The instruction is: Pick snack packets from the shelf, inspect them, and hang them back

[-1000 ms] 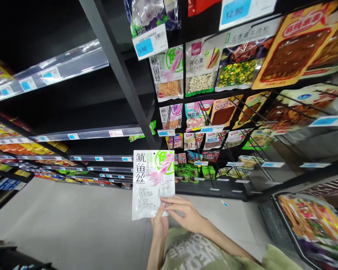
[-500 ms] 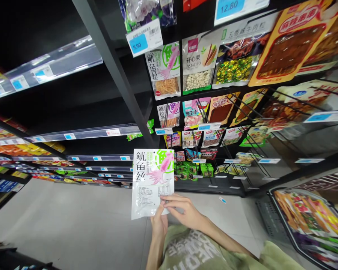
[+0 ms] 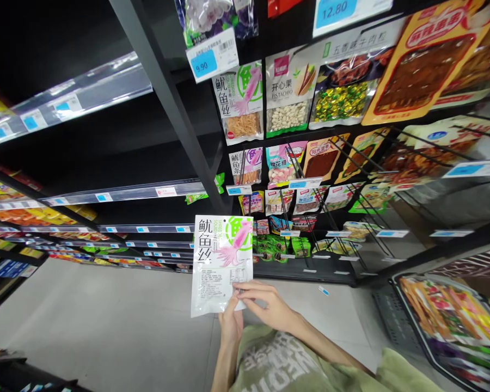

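A white bag of shredded squid (image 3: 212,272), with a pink squid, green print and rows of small text, stands nearly upright facing me. My left hand (image 3: 231,321) grips its lower right part, thumb on the front and the other fingers mostly hidden behind. Across the lower right of the bag lie the stretched fingers of my right hand (image 3: 269,307). Their tips touch the small printed panel beside the left thumb. Straight ahead, a similar squid bag (image 3: 240,103) hangs on the rack, next to a pistachio bag (image 3: 288,92).
Black shelves (image 3: 90,130) with price tags run along the left. Hooks carry several snack bags, including an orange pack (image 3: 424,65). A dark basket (image 3: 392,318) filled with colourful packs stands at right. Grey tiled floor (image 3: 147,326) lies below; a small tag (image 3: 323,291) is on it.
The view shifts very slightly. Both hands and the squid bag keep practically the same position.
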`<state>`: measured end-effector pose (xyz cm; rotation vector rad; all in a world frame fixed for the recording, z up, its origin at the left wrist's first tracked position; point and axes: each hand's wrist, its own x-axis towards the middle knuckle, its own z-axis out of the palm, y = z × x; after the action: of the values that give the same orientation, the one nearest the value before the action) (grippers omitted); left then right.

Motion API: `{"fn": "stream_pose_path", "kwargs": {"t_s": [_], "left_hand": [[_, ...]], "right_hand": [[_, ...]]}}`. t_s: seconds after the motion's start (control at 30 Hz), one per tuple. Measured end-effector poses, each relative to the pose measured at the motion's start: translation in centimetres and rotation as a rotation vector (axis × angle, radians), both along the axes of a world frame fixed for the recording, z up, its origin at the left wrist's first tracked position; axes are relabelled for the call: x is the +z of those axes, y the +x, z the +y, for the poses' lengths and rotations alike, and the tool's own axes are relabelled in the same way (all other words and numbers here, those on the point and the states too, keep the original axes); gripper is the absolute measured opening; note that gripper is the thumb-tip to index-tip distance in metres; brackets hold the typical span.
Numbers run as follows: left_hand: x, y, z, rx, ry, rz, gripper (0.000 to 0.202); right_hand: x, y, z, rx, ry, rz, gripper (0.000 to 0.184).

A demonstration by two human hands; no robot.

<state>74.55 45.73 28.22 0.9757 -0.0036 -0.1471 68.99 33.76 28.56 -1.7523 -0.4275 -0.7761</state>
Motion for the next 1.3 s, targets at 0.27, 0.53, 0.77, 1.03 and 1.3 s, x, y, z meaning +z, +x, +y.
{"fn": "stream_pose_path", "kwargs": {"t_s": [0.27, 0.53, 0.77, 1.03, 1.3], "left_hand": [[-0.2, 0.06, 0.05, 0.029, -0.009, 0.04, 0.069], [-0.07, -0.11, 0.22, 0.034, -0.004, 0.044, 0.066], [0.09, -0.14, 0.24, 0.026, 0.023, -0.007, 0.076], [-0.64, -0.01, 0.23, 0.007, 0.037, -0.03, 0.077], [-0.35, -0.33, -0.17, 0.013, 0.081, -0.102, 0.074]], "right_hand": [[0.07, 0.01, 0.07, -0.01, 0.012, -0.005, 0.027], [-0.02, -0.02, 0.2, 0.008, 0.04, 0.023, 0.025], [0.06, -0.09, 0.24, 0.012, 0.059, 0.024, 0.026], [0.04, -0.24, -0.08, -0.002, 0.053, 0.041, 0.028], [-0.22, -0.53, -0.17, -0.021, 0.082, 0.124, 0.036]]}}
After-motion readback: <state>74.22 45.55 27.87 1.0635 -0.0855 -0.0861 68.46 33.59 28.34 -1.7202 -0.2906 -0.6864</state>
